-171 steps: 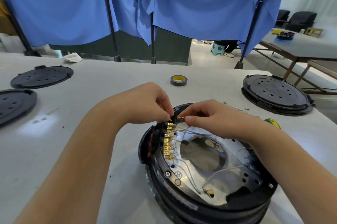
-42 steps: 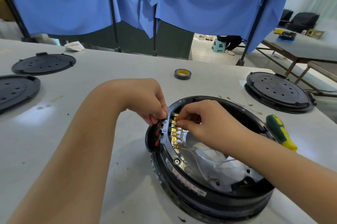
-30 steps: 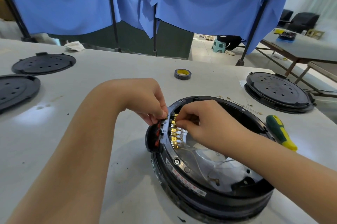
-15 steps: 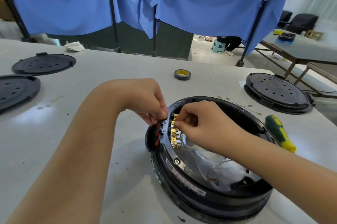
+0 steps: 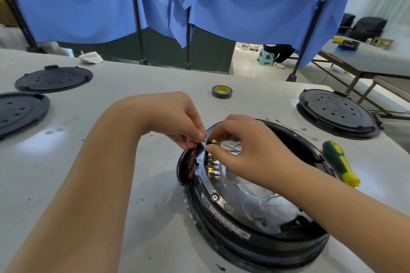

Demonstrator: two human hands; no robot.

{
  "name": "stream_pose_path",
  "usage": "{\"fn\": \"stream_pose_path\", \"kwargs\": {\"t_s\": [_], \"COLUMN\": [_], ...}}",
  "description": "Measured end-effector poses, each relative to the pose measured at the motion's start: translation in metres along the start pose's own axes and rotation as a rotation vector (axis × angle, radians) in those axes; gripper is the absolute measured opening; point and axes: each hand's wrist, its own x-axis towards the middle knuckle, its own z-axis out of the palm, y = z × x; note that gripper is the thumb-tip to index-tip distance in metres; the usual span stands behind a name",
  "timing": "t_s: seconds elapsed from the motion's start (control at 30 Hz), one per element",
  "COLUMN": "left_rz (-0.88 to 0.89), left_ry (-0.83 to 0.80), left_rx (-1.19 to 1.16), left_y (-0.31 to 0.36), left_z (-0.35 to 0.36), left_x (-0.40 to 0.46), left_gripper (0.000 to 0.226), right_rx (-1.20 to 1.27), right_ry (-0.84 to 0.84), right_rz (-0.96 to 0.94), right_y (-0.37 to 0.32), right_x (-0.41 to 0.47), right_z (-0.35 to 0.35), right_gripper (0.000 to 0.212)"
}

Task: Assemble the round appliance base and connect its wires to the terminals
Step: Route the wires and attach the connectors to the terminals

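Head view shows you bent over the round appliance base (image 5: pixel 255 228), which sits on the white table (image 5: pixel 133 206) close in front of you, a little to your right. It is open on top, so you can see the shiny metal plate and the thin wires (image 5: pixel 230 147) inside.

Your left hand (image 5: pixel 177 121) is at the far left edge of the base. Its fingers (image 5: pixel 197 137) are curled and pinch the black terminal block (image 5: pixel 195 161) near the top, to hold it steady. Your right hand (image 5: pixel 250 150) is just beside it. Its thumb and first finger are pressed together on a small gold connector (image 5: pixel 214 141) at the end of a wire. That connector is right at the top of the row of gold terminals (image 5: pixel 214 169).

It looks like you are in the wire-joining step, working on the top terminal. The terminals lower down seem to have connectors on them already, but they are small and hard to tell apart.

Next, you will likely need to line the connector up straight with its tab and push it on gently while the left hand holds firm. A loose wire end (image 5: pixel 260 220) lies near the front of the base, so more joining may be left. A green and yellow screwdriver (image 5: pixel 340 162) waits on the table to your right.
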Motion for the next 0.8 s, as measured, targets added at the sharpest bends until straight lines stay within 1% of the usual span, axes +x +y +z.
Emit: {"fn": "stream_pose_path", "kwargs": {"t_s": [0.1, 0.33, 0.5, 0.57, 0.63, 0.73, 0.8], "left_rz": [0.047, 0.066, 0.073, 0.068, 0.061, 0.051, 0.019], "left_ry": [0.000, -0.022, -0.045, -0.054, -0.055, 0.019, 0.068], "left_rx": [-0.026, -0.034, -0.034, -0.037, -0.039, 0.010, 0.106], "left_y": [0.004, 0.009, 0.012, 0.011, 0.010, 0.008, 0.004], "left_z": [0.000, 0.005, 0.007, 0.006, 0.007, 0.007, 0.006], "left_x": [-0.001, -0.002, -0.001, -0.001, 0.000, 0.002, 0.006], "left_gripper": [0.011, 0.010, 0.025, 0.026, 0.022, 0.005, 0.017], "right_rx": [0.086, 0.138, 0.182, 0.210, 0.247, 0.254, 0.257], "right_ry": [0.072, 0.086, 0.048, 0.029, 0.010, -0.054, -0.111], "right_rz": [0.001, 0.027, 0.018, 0.028, 0.053, 0.081, 0.096], "right_y": [-0.002, 0.001, 0.001, 0.002, 0.003, 0.006, 0.008], "right_x": [-0.001, -0.002, -0.003, -0.002, -0.002, -0.004, -0.005], "right_z": [-0.002, -0.003, -0.003, -0.003, -0.004, -0.005, -0.006], "right_gripper": [0.015, 0.011, 0.008, 0.007, 0.005, 0.001, 0.002]}}
